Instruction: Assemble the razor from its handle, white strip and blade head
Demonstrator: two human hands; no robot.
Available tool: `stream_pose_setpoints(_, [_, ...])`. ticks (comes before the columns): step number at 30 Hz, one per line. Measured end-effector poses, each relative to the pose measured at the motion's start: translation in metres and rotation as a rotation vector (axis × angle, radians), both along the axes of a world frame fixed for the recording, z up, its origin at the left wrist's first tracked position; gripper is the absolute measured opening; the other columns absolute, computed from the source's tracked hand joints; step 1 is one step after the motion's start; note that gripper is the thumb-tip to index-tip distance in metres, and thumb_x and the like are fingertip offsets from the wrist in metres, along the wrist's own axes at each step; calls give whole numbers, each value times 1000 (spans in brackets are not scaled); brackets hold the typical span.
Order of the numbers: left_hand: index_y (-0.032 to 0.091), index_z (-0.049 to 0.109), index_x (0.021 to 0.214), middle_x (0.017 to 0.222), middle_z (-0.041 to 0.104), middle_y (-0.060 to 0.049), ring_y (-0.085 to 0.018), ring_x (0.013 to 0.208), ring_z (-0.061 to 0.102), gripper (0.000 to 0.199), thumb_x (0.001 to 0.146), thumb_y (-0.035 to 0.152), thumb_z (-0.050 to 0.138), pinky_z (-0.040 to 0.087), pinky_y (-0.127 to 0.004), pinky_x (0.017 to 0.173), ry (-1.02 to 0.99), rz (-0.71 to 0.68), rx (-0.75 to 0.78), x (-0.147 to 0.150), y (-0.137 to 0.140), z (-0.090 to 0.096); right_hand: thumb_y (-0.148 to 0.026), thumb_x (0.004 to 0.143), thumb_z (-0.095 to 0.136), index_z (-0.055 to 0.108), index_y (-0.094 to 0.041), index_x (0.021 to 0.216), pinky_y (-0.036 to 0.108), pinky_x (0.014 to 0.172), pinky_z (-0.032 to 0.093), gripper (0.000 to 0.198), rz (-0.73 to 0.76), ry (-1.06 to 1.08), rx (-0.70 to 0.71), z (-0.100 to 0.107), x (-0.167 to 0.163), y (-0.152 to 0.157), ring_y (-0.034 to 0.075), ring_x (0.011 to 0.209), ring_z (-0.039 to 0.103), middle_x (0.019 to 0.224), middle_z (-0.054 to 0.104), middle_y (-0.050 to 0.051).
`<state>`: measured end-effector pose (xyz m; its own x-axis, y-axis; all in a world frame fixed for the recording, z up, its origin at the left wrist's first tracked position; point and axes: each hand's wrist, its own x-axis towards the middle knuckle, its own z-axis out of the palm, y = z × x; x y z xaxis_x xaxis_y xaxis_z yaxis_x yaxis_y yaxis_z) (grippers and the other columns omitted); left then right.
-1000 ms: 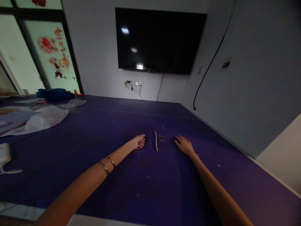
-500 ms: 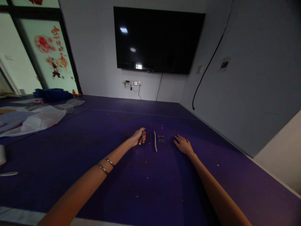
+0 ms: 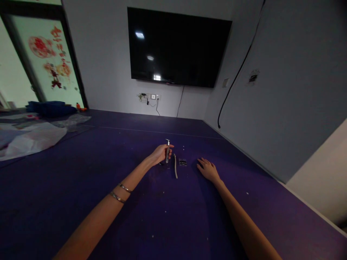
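Note:
My left hand (image 3: pixel 160 154) is closed around a slim silver-and-grey tool (image 3: pixel 167 153), held upright, with a short crosswise head at its top; its exact kind is too small to make out. Just below that hand, a small dark item (image 3: pixel 161 164) lies partly hidden. To the right of the tool, a thin pale stick-like piece (image 3: pixel 176 167) rests on the purple surface (image 3: pixel 130 224). Beside it is a small flat pack (image 3: pixel 182 162) with dark contents. Further right, my right hand (image 3: pixel 208 169) lies palm down on the surface, fingers spread, touching none of these items.
Clear plastic sheeting (image 3: pixel 38 139) and a dark blue cloth bundle (image 3: pixel 51 108) lie at the far left. Ahead, a television (image 3: pixel 179 47) hangs on the wall above sockets (image 3: pixel 153 96). A black cable (image 3: pixel 230 86) dangles along the right wall.
The tool in my left hand has swung more upright and its silver head now shows above the fingers. A dark item has come into view under that hand. My right hand stays resting.

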<state>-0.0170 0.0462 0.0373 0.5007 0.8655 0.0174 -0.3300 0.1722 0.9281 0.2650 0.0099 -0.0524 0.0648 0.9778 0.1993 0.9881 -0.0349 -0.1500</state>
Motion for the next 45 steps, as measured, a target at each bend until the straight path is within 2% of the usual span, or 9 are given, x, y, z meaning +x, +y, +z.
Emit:
stream_pose_setpoints(6, [10, 55, 98, 86, 64, -11, -14, 66, 60, 21, 81, 21, 53, 46, -28, 59, 130, 46, 274, -2, -6, 2, -46, 89, 28, 43, -23, 132, 43, 105, 17, 52, 6, 7, 7, 0, 1, 0, 22, 131, 28, 142, 37, 8])
stream_pose_setpoints(9, [10, 56, 97, 87, 66, -12, -16, 68, 63, 23, 77, 22, 59, 47, -28, 57, 217, 52, 349, -3, -9, 4, -46, 89, 28, 42, -22, 133, 43, 105, 17, 52, 5, 11, -2, 0, 1, 0, 22, 131, 28, 142, 36, 8])
stream_pose_setpoints(17, [13, 56, 83, 74, 67, -8, -17, 64, 65, 18, 68, 18, 66, 49, -26, 56, 261, 149, 356, -2, -14, 10, -44, 88, 31, 45, -23, 130, 44, 105, 17, 49, 5, 38, 1, 3, -1, -4, 22, 131, 29, 141, 38, 7])
stream_pose_setpoints(21, [13, 57, 81, 72, 67, -7, -17, 65, 65, 17, 67, 17, 66, 49, -27, 57, 253, 174, 350, -6, -13, 10, -39, 90, 29, 62, -19, 110, 38, 101, 28, 43, 35, 81, 164, 16, -5, -10, 22, 123, 39, 130, 50, 9])
stream_pose_setpoints(24, [13, 58, 80, 71, 67, -5, -17, 66, 65, 17, 66, 16, 67, 50, -27, 60, 251, 173, 349, -10, -12, 8, -40, 90, 30, 67, -17, 91, 30, 90, 39, 44, 16, 116, 278, 37, -21, -14, 21, 104, 54, 108, 62, 11])
stream_pose_setpoints(28, [13, 60, 78, 71, 67, -5, -16, 65, 65, 17, 64, 17, 69, 50, -28, 62, 254, 174, 361, -13, -10, 7, -48, 87, 34, 67, -21, 83, 27, 66, 44, 42, 71, 167, 8, 61, -67, -18, 20, 79, 63, 82, 68, 6])
stream_pose_setpoints(35, [12, 61, 72, 67, 67, -5, -16, 64, 64, 19, 60, 20, 73, 48, -26, 60, 269, 176, 433, -11, -14, 7, -54, 82, 40, 68, -15, 87, 36, 69, 47, 48, 131, 3, -120, 53, -136, -14, 29, 84, 65, 92, 68, 16])
stream_pose_setpoints(40, [12, 62, 71, 68, 67, -5, -16, 64, 63, 17, 60, 20, 73, 47, -25, 58, 287, 162, 454, -7, -15, 7, -38, 85, 39, 68, -14, 85, 35, 70, 48, 37, 162, -25, -138, 46, -139, -11, 29, 84, 66, 90, 68, 16])
stream_pose_setpoints(45, [12, 64, 72, 70, 67, -6, -14, 63, 61, 15, 61, 19, 72, 46, -25, 60, 318, 155, 517, -7, -17, 9, -37, 88, 33, 67, -15, 79, 29, 65, 46, 42, 185, 105, -68, 65, -110, -9, 23, 75, 66, 82, 69, 14])
